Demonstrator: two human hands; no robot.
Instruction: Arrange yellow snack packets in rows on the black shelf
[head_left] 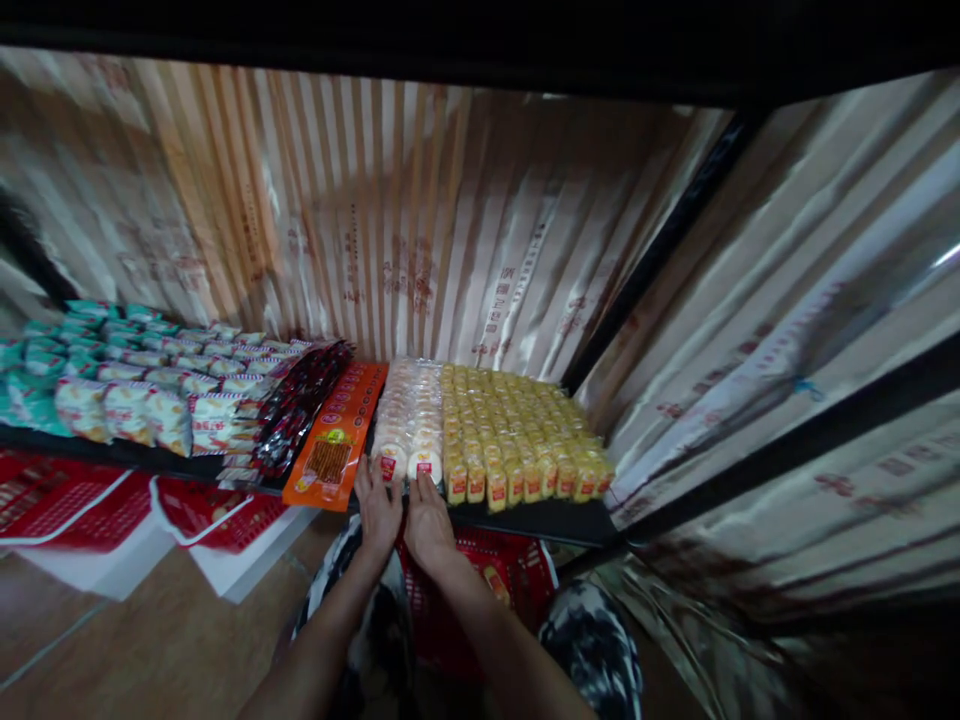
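Note:
On the black shelf stand two rows of round, white, individually wrapped snacks (425,440) with red labels. My left hand (380,512) is at the front of the left row, its stretched fingers touching the lowest pack and the orange packet's edge nearby. Beside it, my right hand (430,520) rests its extended fingertips against the front pack of the right row. Neither hand is wrapped around anything. Directly left lies a flat orange snack packet (334,440); to the right are several rows of small yellow wrapped cakes (517,430).
Dark red shiny packets (304,410), white packets (161,415) and green ones (34,395) fill the shelf's left part. Red baskets (232,515) stand below, one between my knees. A black post (660,250) and printed sheeting (420,230) enclose the back and right.

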